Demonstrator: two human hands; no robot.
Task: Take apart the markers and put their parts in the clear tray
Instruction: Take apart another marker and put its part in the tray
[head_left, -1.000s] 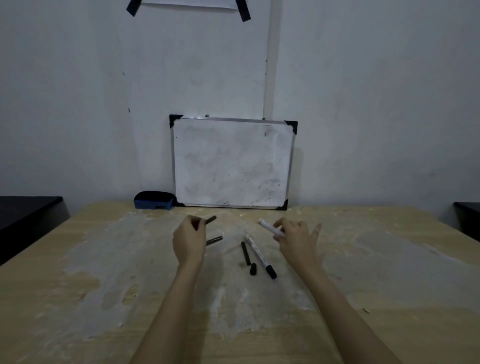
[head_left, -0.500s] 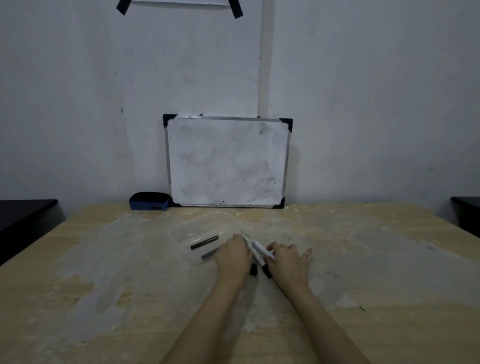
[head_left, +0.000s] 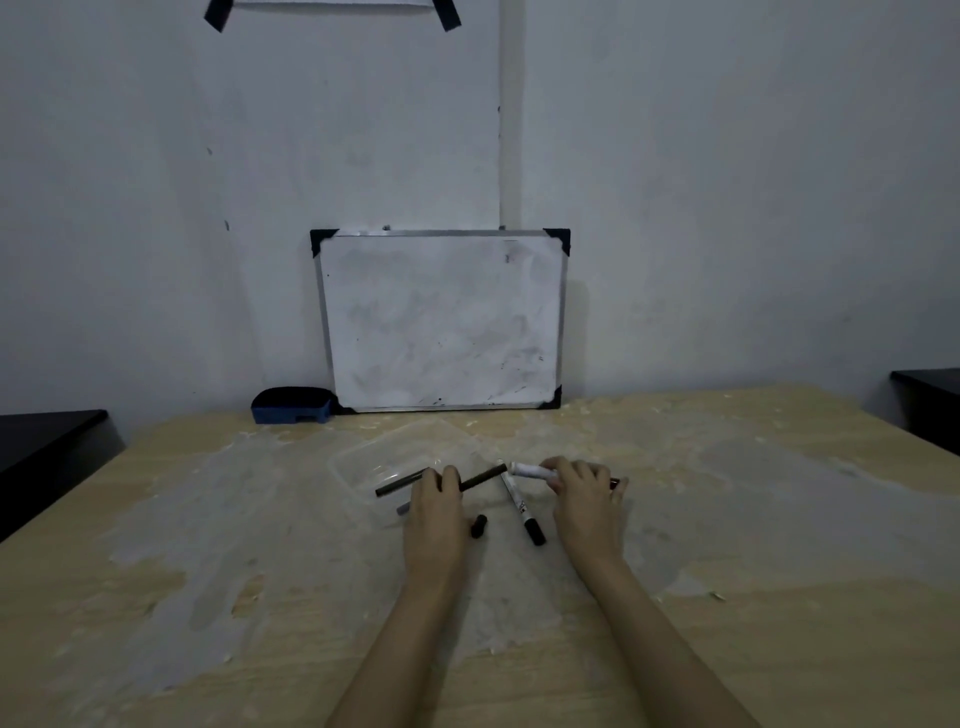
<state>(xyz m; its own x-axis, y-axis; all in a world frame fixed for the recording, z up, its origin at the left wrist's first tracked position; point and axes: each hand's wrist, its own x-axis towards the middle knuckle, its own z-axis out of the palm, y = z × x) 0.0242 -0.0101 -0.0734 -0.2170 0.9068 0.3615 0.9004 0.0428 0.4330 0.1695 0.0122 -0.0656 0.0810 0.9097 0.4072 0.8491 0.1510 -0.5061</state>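
Observation:
A clear tray (head_left: 340, 465) lies on the table just beyond my hands. Inside it rest a dark thin rod (head_left: 400, 483) and a small grey piece (head_left: 403, 510). My left hand (head_left: 436, 514) is at the tray's near right corner, pinching a second dark thin rod (head_left: 483, 477) that points up and to the right. My right hand (head_left: 584, 493) holds a white marker barrel (head_left: 531, 471), its tip aimed left towards that rod. Between the hands a whole white marker (head_left: 517, 501) with a black cap lies on the table. A loose black cap (head_left: 478, 526) sits beside my left hand.
A small whiteboard (head_left: 441, 322) leans on the wall at the table's far edge, with a blue eraser (head_left: 292, 404) to its left. Dark furniture stands off both table sides, left (head_left: 47, 441) and right (head_left: 930, 400). The wooden table top (head_left: 727, 519) is blotchy.
My left hand left the tray, came down beside the marker on the table and lifted the dark rod lying there. My right hand kept the white barrel and dipped towards the table.

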